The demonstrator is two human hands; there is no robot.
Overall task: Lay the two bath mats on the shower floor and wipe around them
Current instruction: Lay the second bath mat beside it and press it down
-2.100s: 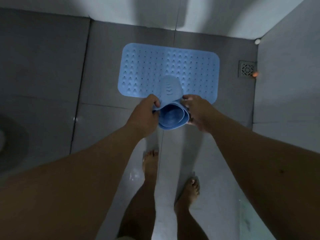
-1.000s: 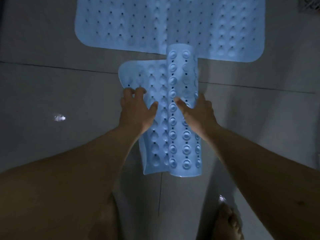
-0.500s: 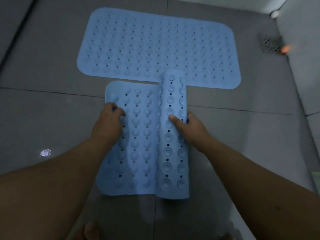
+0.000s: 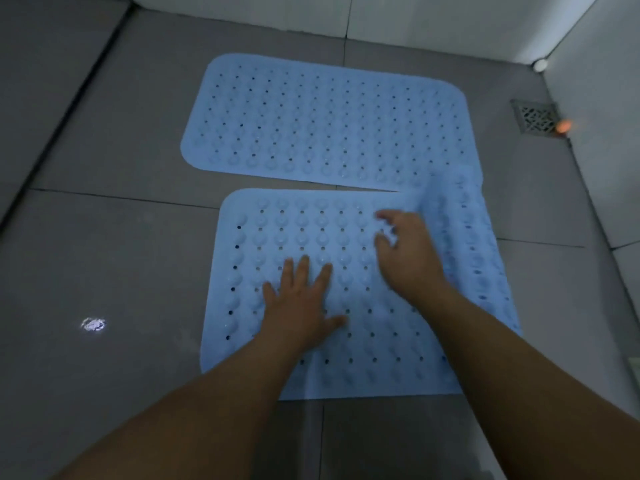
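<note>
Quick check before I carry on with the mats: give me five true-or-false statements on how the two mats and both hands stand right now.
1. The far pale blue perforated rubber mat lies flat on the grey tiled floor. True.
2. The left hand grips a cloth. False: it lies flat, fingers spread, on the near pale blue rubber mat.
3. The near mat is fully rolled up. False: it is mostly spread out.
4. The right hand is over the near mat. True.
5. The square metal floor drain is covered by a mat. False: it is bare, by the right wall.
</note>
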